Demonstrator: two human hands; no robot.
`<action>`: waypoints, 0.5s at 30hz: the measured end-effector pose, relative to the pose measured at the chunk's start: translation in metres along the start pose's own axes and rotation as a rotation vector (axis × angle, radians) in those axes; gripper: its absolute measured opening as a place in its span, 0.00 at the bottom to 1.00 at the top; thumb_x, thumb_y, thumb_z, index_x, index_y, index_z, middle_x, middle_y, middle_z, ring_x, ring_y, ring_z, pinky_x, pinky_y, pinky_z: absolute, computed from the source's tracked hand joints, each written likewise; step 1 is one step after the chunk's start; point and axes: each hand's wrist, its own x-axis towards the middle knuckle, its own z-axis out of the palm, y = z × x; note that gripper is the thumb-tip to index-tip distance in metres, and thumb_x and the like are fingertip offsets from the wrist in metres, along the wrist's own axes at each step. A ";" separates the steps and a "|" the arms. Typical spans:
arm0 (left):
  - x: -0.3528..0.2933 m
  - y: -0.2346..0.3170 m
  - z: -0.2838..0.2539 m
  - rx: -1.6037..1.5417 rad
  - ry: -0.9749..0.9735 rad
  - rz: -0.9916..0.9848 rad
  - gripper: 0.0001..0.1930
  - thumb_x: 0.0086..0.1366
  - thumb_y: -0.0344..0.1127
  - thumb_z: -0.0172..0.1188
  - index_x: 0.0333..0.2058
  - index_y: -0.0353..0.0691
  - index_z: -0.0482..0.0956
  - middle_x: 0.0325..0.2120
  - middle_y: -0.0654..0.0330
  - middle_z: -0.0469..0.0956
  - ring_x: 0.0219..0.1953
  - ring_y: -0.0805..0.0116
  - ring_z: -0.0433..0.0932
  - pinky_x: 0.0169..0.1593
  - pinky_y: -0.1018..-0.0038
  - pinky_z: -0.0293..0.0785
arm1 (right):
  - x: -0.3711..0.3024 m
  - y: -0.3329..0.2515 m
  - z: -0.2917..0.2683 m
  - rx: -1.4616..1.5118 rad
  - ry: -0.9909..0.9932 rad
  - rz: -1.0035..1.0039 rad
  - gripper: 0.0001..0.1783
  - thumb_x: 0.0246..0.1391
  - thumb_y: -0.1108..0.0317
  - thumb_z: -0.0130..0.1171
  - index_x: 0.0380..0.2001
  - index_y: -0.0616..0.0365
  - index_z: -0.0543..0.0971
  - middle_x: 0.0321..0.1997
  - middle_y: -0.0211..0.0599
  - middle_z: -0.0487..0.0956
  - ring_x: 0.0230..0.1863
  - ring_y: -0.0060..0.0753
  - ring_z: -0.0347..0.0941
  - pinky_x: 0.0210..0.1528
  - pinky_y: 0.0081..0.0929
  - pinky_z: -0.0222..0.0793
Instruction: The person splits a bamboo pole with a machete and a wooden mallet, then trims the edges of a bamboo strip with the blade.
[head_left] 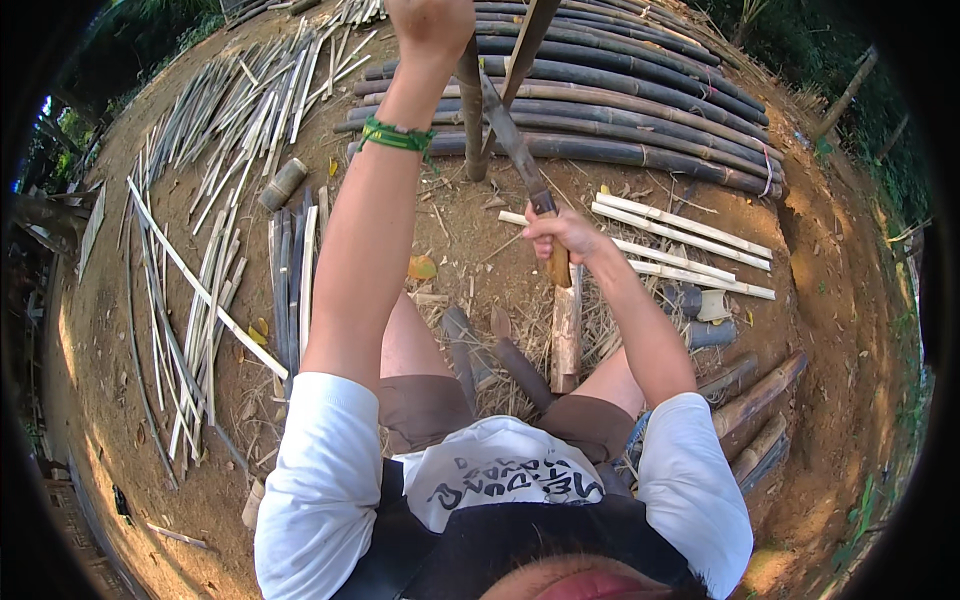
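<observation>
Currently I see the right hand clenched on a machete, blade against the upright bamboo pole; left hand grips its top. Pale split strips lie right of the pole, whole culms behind: plenty left.

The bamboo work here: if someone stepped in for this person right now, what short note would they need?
Left hand: raised, gripping the top of an upright bamboo pole.
Right hand: closed on the wooden handle of a long knife, blade angled up against the pole.
Around: whole dark bamboo poles stacked ahead, pale split strips to the right, many thin slats spread on the left, a short wooden block between the knees.
Done: plenty of strips lie cut.
Left: the held pole looks unsplit; the stacked poles are whole.
</observation>
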 end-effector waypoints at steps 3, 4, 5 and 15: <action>0.005 -0.020 0.008 0.272 0.159 0.229 0.25 0.80 0.42 0.45 0.21 0.38 0.71 0.14 0.69 0.63 0.17 0.79 0.58 0.21 0.71 0.51 | 0.021 -0.001 0.019 -0.617 0.472 -0.115 0.05 0.52 0.74 0.63 0.32 0.57 0.76 0.24 0.36 0.78 0.26 0.32 0.77 0.30 0.34 0.73; 0.000 -0.015 0.005 0.231 0.146 0.136 0.27 0.81 0.44 0.45 0.20 0.39 0.69 0.14 0.69 0.63 0.17 0.79 0.58 0.21 0.71 0.51 | 0.028 0.004 0.037 -0.877 0.679 -0.164 0.05 0.52 0.73 0.62 0.33 0.59 0.78 0.26 0.40 0.81 0.29 0.36 0.80 0.33 0.38 0.75; 0.002 -0.008 0.009 0.172 0.132 0.059 0.28 0.81 0.46 0.44 0.18 0.39 0.67 0.13 0.69 0.63 0.17 0.80 0.58 0.22 0.71 0.51 | 0.044 0.019 0.051 -0.833 0.771 -0.169 0.12 0.53 0.70 0.59 0.40 0.63 0.82 0.34 0.51 0.85 0.39 0.49 0.83 0.44 0.44 0.77; 0.071 0.101 0.028 0.135 0.123 -0.067 0.36 0.80 0.60 0.38 0.12 0.47 0.56 0.10 0.71 0.57 0.14 0.78 0.54 0.20 0.73 0.54 | 0.002 0.017 0.059 -0.809 0.678 -0.213 0.33 0.52 0.37 0.67 0.33 0.62 0.79 0.32 0.49 0.84 0.39 0.52 0.83 0.45 0.41 0.75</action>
